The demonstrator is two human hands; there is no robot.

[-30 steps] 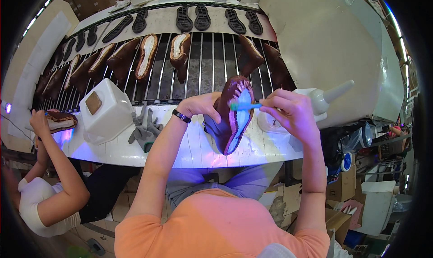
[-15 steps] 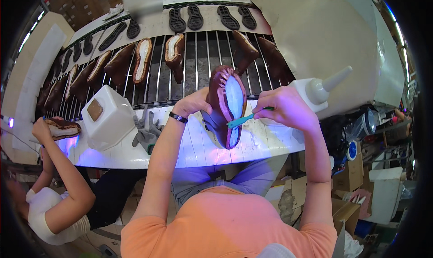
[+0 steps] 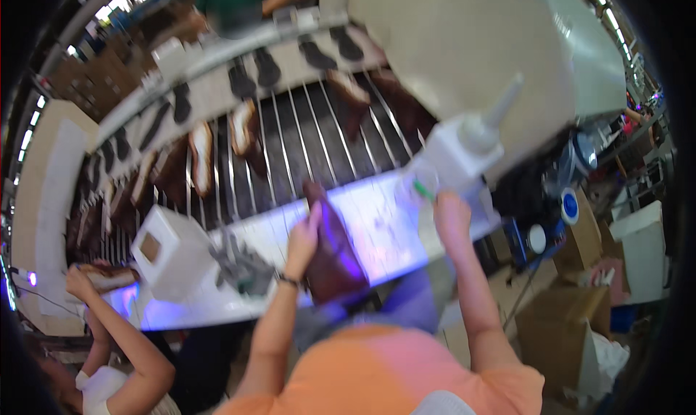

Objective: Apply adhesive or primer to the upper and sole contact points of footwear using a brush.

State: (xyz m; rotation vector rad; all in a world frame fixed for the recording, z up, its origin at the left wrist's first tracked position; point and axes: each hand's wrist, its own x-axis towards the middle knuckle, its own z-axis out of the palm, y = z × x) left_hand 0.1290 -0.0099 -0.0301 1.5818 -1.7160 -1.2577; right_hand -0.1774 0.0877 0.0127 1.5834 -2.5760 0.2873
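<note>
My left hand (image 3: 301,242) is closed around a brown leather shoe upper (image 3: 335,259), which stands near the table's front edge with its side towards me and a violet sheen on it. To the right, my right hand (image 3: 452,216) is closed on a small brush with a green handle (image 3: 424,191). The brush's far end is at a clear cup (image 3: 416,179), blurred, so I cannot tell whether it is inside. Just behind that hand stands a white squeeze bottle (image 3: 464,152) with a long pointed nozzle.
Several shoe uppers (image 3: 201,161) lie on the metal roller rack (image 3: 293,143), with dark soles (image 3: 267,67) on the ledge behind. Left of me are grey gloves (image 3: 243,268) and a white plastic container (image 3: 177,252). A co-worker's hand (image 3: 80,281) holds another upper; a person in green (image 3: 235,2) is beyond.
My right hand has moved the brush away from the upper, rightwards to the cup by the bottle. My left hand has lowered and turned the upper, so its white underside no longer shows. The view has tilted.
</note>
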